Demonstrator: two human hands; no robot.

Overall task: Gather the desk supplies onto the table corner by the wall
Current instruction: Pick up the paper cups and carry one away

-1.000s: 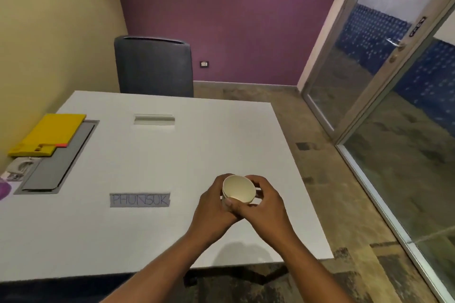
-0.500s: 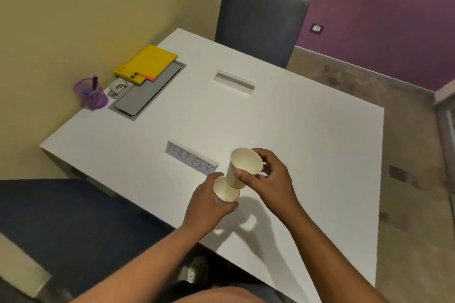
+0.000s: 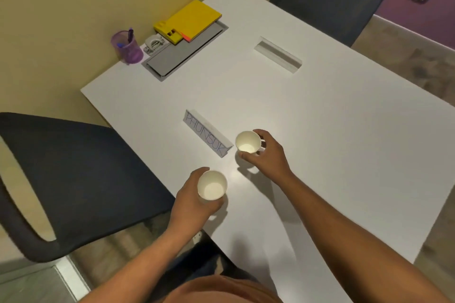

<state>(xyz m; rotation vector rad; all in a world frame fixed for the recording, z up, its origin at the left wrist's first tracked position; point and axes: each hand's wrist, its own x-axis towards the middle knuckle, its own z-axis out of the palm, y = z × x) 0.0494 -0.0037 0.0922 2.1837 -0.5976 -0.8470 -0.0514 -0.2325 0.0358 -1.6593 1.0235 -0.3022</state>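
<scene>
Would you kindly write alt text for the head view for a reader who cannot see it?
A person holds a white paper cup in each hand over a white table: the left hand near the edge, the right hand beside a nameplate. By the wall sit a purple pen holder, a hole punch and a yellow folder.

Paper cups [image 3: 212, 186]: two
Name plates [image 3: 208, 133]: two, one lettered, one blank
Office chairs [image 3: 66, 179]: two
Purple pen holder [image 3: 127, 48]: one
Yellow folder [image 3: 192, 19]: one
Hole punch [image 3: 153, 43]: one
Hands [image 3: 267, 155]: two
</scene>
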